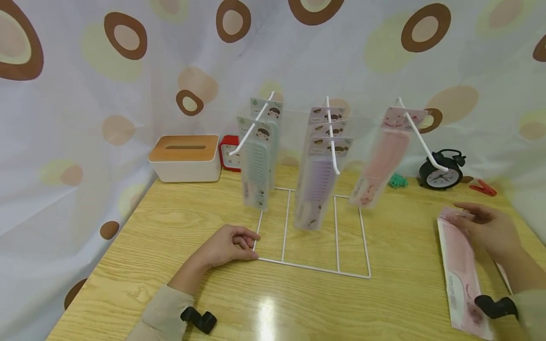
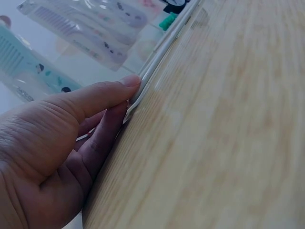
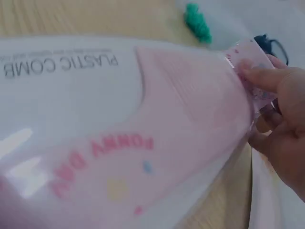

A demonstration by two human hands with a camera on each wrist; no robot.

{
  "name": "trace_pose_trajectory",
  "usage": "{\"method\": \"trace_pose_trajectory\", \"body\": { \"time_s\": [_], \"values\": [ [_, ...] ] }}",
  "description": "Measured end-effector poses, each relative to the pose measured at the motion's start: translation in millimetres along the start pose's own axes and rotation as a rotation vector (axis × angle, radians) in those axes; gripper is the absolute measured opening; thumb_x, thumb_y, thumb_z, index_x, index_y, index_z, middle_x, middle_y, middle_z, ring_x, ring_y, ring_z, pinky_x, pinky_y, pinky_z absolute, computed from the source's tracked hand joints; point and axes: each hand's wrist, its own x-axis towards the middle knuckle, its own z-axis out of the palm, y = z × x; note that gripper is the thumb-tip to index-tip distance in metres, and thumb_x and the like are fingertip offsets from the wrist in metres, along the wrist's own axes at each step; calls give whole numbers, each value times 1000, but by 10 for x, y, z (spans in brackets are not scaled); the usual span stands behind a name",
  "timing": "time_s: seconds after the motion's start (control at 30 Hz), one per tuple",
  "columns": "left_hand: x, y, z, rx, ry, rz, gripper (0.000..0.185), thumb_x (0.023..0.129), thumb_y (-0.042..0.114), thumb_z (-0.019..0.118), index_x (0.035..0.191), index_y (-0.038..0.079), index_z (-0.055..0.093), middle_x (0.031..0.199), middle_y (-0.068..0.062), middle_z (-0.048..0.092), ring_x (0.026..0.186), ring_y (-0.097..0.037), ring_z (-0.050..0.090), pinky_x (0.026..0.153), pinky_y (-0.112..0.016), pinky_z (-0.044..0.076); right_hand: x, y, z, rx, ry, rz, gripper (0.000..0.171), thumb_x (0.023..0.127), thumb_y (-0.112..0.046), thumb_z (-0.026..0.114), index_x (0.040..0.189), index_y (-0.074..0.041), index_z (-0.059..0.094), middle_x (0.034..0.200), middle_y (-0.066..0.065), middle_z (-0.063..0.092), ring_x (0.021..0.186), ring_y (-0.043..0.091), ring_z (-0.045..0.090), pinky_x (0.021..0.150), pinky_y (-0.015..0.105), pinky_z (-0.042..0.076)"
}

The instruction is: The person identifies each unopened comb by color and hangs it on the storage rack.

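While the left hand (image 1: 230, 246) is pinching the white rack (image 1: 313, 227) base steady, the right hand (image 1: 486, 227) is gripping the pink comb pack (image 1: 458, 265) by its top, best kept level.

Wire rack (image 1: 313, 232) is placed mid-table (image 1: 298, 303); tissue box (image 1: 185, 158) behind-left, alarm clock (image 1: 439, 173) behind-right, packaged comb (image 1: 458, 270) right.

Glossy wood-grain table (image 1: 298, 303); glossy clear plastic comb packet (image 1: 458, 265); smooth white wire rack (image 1: 313, 269).
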Motion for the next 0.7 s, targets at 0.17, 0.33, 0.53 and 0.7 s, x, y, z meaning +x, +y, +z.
{"method": "trace_pose_trajectory", "body": {
  "time_s": [0.17,0.33,0.53,0.7],
  "values": [
    [-1,-12,-1,-3,4,-8,44,81,11,83,120,-2,68,93,-10,66,79,-13,63,74,-22,52,-191,-319,-6,248,69,93,30,92,-24,73,120,-30,63,101,-28,55,81,-10,53,63,7,49],
    [-7,-11,5,-8,-1,-12,44,81,11,83,120,-2,67,94,-10,66,79,-13,62,74,-22,52,-414,-732,-6,625,116,-25,24,93,-4,68,111,-20,71,97,-15,65,74,-3,60,63,11,51],
    [-13,0,5,-4,2,-15,43,81,11,83,119,-2,68,93,-10,66,79,-13,62,73,-22,52,-551,-1228,40,1078,-31,-473,32,91,26,46,114,16,64,100,14,73,86,18,73,74,22,58],
    [-8,8,-4,4,3,-13,43,81,12,83,119,-1,68,93,-9,66,79,-13,62,73,-22,52,-639,-1687,75,1190,-179,-685,28,88,31,44,113,26,56,105,26,72,93,27,73,81,28,59]
  ]
}}
